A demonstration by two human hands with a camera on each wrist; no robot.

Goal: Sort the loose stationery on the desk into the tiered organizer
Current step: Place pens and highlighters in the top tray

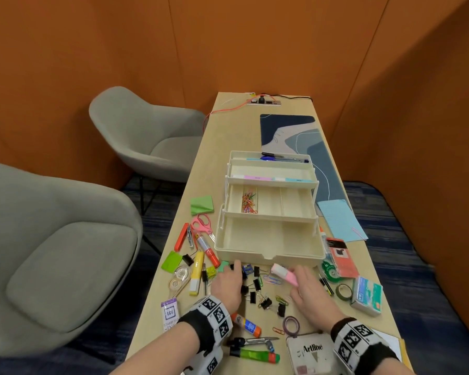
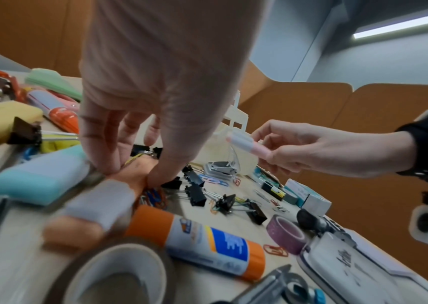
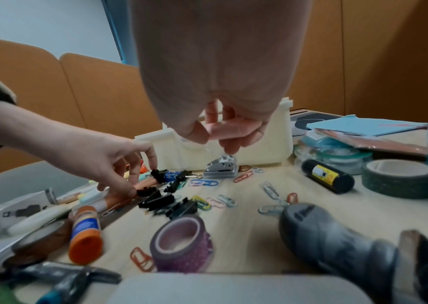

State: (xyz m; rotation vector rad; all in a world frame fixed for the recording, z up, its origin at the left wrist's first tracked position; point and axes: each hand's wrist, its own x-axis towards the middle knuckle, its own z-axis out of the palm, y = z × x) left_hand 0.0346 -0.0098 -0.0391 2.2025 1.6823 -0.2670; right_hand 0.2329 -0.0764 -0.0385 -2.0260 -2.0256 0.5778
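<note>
1. The left hand (image 1: 227, 283) reaches down with curled fingers into the black binder clips (image 1: 255, 289); whether it pinches one cannot be told.
2. The right hand (image 1: 310, 290) grips a pink-and-white eraser (image 1: 283, 273).
3. The cream tiered organizer (image 1: 268, 250) stands open just beyond the hands, with coloured paper clips in its middle tray.
4. The wooden tabletop (image 1: 228, 125) runs on toward orange walls.

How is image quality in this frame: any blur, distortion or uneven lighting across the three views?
Head view: evenly lit and fairly sharp, wide-angle bending at the edges, slight blur on the right hand. Left wrist view: strong blur low left, smearing the brown tape roll; the glue stick stays readable. Right wrist view: foreground soft, the purple tape roll clearer, binder clips streaked.
</note>
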